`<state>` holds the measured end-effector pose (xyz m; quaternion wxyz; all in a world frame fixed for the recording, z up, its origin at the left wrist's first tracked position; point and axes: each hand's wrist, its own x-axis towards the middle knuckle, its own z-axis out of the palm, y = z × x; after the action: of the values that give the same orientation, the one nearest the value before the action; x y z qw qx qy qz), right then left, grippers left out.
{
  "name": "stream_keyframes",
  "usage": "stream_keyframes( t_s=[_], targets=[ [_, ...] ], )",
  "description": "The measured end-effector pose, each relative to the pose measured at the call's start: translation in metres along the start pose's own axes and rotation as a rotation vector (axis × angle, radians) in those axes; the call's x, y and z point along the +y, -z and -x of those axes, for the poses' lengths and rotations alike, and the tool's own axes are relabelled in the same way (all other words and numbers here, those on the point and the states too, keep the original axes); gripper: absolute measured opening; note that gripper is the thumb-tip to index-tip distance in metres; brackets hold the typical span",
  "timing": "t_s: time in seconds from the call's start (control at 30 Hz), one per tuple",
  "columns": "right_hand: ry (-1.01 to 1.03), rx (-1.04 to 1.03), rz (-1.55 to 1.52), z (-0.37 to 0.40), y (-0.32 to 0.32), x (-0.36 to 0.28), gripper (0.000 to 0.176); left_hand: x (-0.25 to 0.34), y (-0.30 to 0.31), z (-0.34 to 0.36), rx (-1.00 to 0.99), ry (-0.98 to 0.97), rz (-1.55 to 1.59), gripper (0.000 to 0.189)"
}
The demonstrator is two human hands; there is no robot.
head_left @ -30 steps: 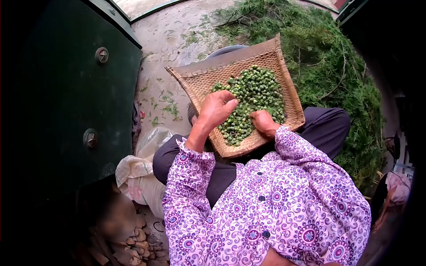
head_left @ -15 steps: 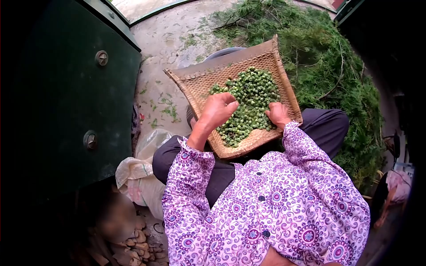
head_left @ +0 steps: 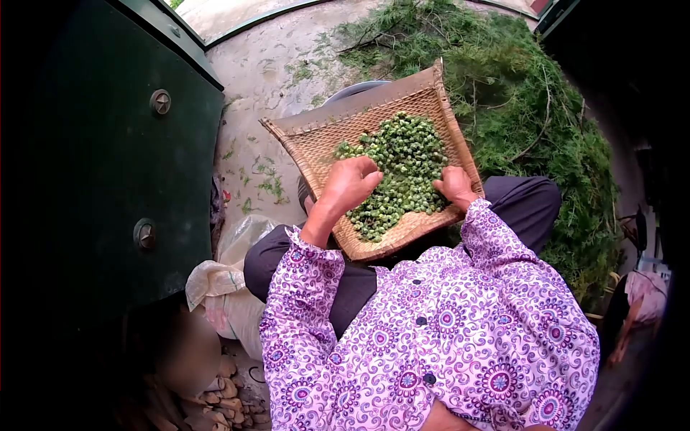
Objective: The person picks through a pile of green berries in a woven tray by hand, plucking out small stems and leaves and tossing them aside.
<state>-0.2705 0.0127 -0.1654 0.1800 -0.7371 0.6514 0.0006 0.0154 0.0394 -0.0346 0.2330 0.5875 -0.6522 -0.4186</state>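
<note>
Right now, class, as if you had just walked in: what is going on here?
A seated person in a purple patterned blouse has a woven tray on the lap, heaped with small green pods. The left hand rests curled on the pile; the right hand sits at the tray's right edge. A heap of green cuttings lies on the ground beyond, a white sack at the left.

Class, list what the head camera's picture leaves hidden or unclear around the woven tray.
Head view:
- Left hand: fingers curl under, hiding any grip on the green pods.
- Right hand: fingertips sunk among pods.
- Grey basin: mostly covered by the woven tray.
- Lower-left patch: blurred.
</note>
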Motion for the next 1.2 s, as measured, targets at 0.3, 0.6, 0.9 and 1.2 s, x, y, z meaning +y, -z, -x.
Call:
stream_keyframes(
  t_s=[0.3, 0.6, 0.9, 1.2],
  targets=[
    [-0.003, 0.063, -0.046, -0.002, -0.014, 0.017, 0.019, 0.001, 0.001, 0.0, -0.019, 0.005, 0.007, 0.025],
    [-0.344, -0.274, -1.277, 0.003, 0.036, 0.006, 0.007, -0.005, -0.01, -0.002, -0.06, -0.022, -0.003, 0.025],
    [-0.185, -0.62, -1.741, 0.029, 0.058, -0.055, 0.004, -0.015, -0.046, -0.004, -0.189, -0.004, 0.341, 0.051],
    [-0.086, -0.644, -1.794, 0.041, 0.074, -0.06, 0.002, 0.004, -0.06, -0.005, -0.444, 0.189, 0.656, 0.012]
  ],
)
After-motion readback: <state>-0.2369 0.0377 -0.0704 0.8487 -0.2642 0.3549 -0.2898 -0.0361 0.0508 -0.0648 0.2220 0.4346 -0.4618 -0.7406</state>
